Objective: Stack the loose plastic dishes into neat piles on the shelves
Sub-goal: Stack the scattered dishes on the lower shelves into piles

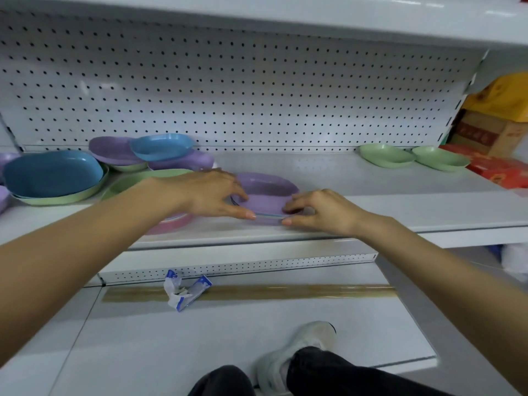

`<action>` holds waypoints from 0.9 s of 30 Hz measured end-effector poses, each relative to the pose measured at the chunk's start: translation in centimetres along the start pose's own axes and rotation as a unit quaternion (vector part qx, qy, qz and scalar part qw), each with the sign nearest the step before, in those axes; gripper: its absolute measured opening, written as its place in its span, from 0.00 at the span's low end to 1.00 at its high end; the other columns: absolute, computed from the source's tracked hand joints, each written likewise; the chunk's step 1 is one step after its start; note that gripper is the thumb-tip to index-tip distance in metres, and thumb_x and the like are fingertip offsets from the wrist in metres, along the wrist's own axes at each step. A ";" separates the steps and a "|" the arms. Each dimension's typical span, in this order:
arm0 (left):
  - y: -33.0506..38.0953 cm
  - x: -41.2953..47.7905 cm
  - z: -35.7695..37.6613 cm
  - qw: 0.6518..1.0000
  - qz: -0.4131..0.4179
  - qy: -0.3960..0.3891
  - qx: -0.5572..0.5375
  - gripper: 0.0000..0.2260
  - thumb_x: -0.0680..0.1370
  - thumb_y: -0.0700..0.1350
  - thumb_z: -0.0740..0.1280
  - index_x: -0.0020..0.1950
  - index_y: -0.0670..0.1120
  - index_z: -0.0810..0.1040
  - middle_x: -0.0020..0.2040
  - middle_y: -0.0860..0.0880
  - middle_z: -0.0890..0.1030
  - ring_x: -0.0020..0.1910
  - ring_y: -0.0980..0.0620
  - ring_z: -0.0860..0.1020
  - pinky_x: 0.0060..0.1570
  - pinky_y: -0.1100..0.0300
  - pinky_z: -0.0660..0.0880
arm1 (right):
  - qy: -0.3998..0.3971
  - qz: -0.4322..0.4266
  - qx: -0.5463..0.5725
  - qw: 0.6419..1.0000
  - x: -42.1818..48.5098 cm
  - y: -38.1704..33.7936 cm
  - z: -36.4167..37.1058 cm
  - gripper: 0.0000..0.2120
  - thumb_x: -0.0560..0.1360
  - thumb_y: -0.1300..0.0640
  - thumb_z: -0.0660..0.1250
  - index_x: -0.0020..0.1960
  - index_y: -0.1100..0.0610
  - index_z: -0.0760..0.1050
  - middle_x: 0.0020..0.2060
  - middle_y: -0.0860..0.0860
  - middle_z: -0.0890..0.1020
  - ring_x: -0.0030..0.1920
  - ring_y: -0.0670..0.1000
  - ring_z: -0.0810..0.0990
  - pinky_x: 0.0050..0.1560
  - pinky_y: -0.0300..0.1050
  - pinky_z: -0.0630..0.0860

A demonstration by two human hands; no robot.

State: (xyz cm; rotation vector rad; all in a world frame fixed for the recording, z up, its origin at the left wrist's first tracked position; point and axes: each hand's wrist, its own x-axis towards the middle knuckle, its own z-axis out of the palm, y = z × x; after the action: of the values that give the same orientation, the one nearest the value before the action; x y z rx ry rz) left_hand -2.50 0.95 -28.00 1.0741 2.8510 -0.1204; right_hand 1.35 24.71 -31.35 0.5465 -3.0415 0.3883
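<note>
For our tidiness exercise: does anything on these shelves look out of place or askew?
Yes. A crumpled blue-and-white wrapper lies on the lower shelf: litter. At back left, a blue dish sits tilted atop purple dishes, not nested.

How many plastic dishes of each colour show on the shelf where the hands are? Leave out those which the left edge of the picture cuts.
Blue dishes: 2
Purple dishes: 3
Green dishes: 5
Pink dishes: 1
Total: 11
Thin rims inside the pile that the left hand and the right hand grip are too narrow to count.
</note>
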 end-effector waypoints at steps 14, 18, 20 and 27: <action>-0.6 4.7 2.1 1.000 0.001 -0.013 -0.009 0.27 0.70 0.71 0.54 0.37 0.47 0.74 0.41 0.46 0.80 0.42 0.44 0.75 0.51 0.51 0.74 | 0.017 0.019 0.018 0.999 2.1 2.5 0.5 0.18 0.73 0.44 0.67 0.59 0.49 0.79 0.58 0.47 0.81 0.63 0.50 0.75 0.59 0.39 0.65; 0.7 5.5 1.0 0.997 -0.025 -0.065 0.024 0.24 0.74 0.66 0.55 0.37 0.46 0.72 0.39 0.44 0.77 0.41 0.44 0.72 0.49 0.54 0.73 | -0.010 0.022 -0.013 1.000 2.1 1.8 0.1 0.19 0.75 0.43 0.64 0.62 0.50 0.77 0.60 0.49 0.80 0.62 0.54 0.75 0.60 0.43 0.68; 1.9 5.5 0.3 0.995 -0.028 -0.092 0.023 0.25 0.74 0.66 0.57 0.42 0.44 0.74 0.41 0.45 0.77 0.43 0.44 0.73 0.46 0.56 0.71 | -0.011 0.027 -0.012 0.999 1.2 1.9 -0.2 0.22 0.76 0.43 0.63 0.66 0.51 0.73 0.65 0.49 0.76 0.65 0.54 0.72 0.64 0.44 0.66; 6.8 9.8 -2.8 1.000 0.012 0.017 -0.009 0.35 0.68 0.74 0.50 0.60 0.50 0.75 0.62 0.48 0.76 0.59 0.44 0.74 0.61 0.51 0.70 | 0.007 0.137 -0.054 0.989 -7.0 10.5 -6.5 0.27 0.76 0.42 0.61 0.71 0.53 0.67 0.71 0.50 0.69 0.70 0.54 0.67 0.68 0.45 0.62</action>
State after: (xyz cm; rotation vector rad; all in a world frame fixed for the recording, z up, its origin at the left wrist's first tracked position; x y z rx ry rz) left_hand -5.45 12.77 -26.64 1.1173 2.8620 -0.0748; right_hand 4.14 38.21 -28.10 0.1176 -3.1050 0.2289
